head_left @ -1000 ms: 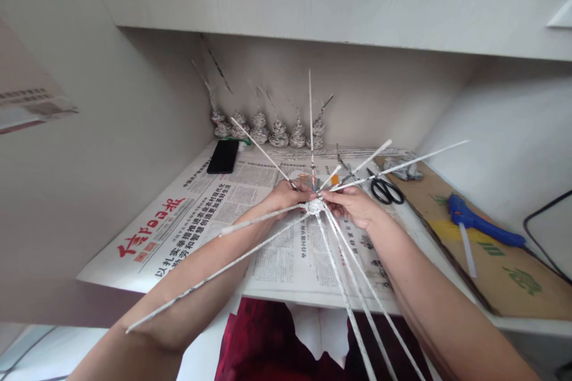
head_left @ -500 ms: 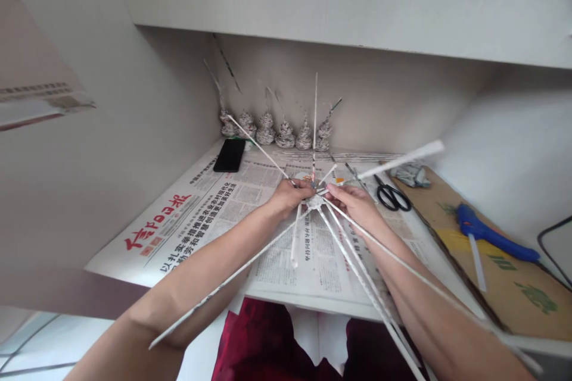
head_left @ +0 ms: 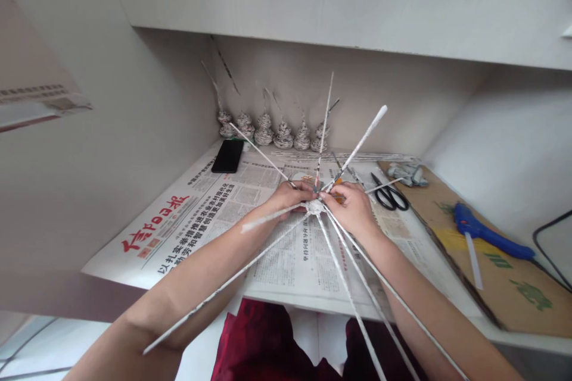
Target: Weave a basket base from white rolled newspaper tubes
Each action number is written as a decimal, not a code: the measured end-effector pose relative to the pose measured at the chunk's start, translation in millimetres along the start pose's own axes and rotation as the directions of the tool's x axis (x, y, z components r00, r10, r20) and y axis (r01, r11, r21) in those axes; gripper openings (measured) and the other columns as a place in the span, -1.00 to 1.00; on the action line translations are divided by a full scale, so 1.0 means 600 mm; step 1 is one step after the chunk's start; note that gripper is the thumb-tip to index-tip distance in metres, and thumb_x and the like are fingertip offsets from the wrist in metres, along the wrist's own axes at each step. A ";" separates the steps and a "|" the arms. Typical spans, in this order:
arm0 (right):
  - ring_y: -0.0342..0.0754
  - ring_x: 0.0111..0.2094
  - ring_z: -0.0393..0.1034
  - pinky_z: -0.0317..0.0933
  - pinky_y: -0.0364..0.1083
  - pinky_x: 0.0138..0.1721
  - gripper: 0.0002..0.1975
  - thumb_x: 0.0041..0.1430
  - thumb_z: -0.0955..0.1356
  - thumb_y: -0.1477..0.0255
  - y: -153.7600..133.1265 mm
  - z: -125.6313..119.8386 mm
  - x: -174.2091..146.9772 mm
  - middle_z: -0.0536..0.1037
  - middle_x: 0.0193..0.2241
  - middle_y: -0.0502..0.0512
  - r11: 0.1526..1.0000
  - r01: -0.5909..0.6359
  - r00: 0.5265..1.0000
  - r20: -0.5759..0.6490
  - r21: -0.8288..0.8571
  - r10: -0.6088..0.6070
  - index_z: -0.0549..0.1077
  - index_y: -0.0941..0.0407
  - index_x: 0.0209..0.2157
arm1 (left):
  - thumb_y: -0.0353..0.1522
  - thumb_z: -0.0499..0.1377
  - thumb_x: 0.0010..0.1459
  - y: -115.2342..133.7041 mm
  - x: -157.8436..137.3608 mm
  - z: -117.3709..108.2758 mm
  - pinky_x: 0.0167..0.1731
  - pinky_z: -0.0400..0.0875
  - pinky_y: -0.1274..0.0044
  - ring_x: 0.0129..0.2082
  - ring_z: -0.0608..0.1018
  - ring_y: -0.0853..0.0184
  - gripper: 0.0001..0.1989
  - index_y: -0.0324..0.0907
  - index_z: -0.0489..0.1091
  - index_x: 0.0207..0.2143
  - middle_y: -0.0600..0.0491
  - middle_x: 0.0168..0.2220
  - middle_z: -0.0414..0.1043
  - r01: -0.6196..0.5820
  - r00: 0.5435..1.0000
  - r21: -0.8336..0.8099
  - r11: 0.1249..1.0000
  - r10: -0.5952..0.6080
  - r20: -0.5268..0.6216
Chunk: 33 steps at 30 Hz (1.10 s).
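Observation:
Between my hands is a small woven hub (head_left: 315, 207) of rolled newspaper, with several long paper sticks fanning out from it. My left hand (head_left: 292, 193) is closed at the hub's far left side, thumb and fingers pinching the paper sticks there. My right hand (head_left: 351, 203) pinches a paper stick (head_left: 364, 137) beside the hub; it slants up and away to the right. Other sticks run toward me, one across my left forearm and one along my right forearm. The fingertips partly hide the weave.
Newspaper sheets (head_left: 201, 214) cover the table. A black phone (head_left: 227, 156) lies at left, before several gourd-shaped woven paper pieces (head_left: 283, 134). Black scissors (head_left: 391, 195), crumpled paper (head_left: 407, 174) and a blue glue gun (head_left: 487, 232) on cardboard (head_left: 527, 309) lie right. An overhanging panel (head_left: 335, 0) is above.
The stick at my right hand has swung from low right to steeply upright. A short stick on the left has turned from pointing at me to pointing left. My right hand shifted slightly.

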State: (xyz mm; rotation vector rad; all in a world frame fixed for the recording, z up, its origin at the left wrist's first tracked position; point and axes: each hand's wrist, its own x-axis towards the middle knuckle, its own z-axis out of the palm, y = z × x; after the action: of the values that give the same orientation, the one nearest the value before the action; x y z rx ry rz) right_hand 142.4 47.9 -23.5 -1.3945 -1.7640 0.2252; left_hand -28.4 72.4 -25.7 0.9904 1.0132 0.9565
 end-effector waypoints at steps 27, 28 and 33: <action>-0.09 -0.53 0.36 0.21 -0.13 -0.48 -0.80 0.03 0.40 0.24 0.015 0.017 0.003 0.50 -0.56 -0.01 0.873 -0.310 0.931 0.307 0.376 0.198 0.45 0.08 -0.50 | -0.61 0.34 -0.28 -0.017 0.009 0.007 -0.49 0.25 0.63 -0.60 0.39 0.51 -0.79 -0.28 0.41 -0.55 0.14 -0.61 0.40 -0.174 0.985 0.004 0.985 0.174 0.010; -0.09 -0.52 0.38 0.23 -0.13 -0.48 -0.82 0.00 0.41 0.26 0.016 0.013 0.005 0.52 -0.55 -0.01 0.834 -0.368 0.901 0.381 0.411 0.210 0.46 0.08 -0.48 | -0.60 0.35 -0.28 -0.016 0.008 0.007 -0.47 0.26 0.62 -0.59 0.41 0.50 -0.79 -0.28 0.42 -0.53 0.13 -0.60 0.42 -0.168 0.985 -0.013 0.986 0.169 0.024; -0.12 -0.56 0.37 0.24 -0.16 -0.55 -0.85 -0.08 0.46 0.37 0.020 0.000 0.006 0.55 -0.55 0.01 0.711 -0.572 0.780 0.539 0.410 0.317 0.52 0.12 -0.42 | -0.59 0.38 -0.28 -0.014 0.007 0.006 -0.45 0.29 0.59 -0.57 0.43 0.46 -0.79 -0.30 0.46 -0.51 0.09 -0.57 0.45 -0.133 0.989 -0.002 0.991 0.133 0.058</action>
State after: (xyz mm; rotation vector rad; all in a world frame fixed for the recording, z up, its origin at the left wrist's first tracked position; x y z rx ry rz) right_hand 150.8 55.6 -28.9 -1.3690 -1.4505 1.3198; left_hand -22.8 73.3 -33.8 1.0920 0.9082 1.0304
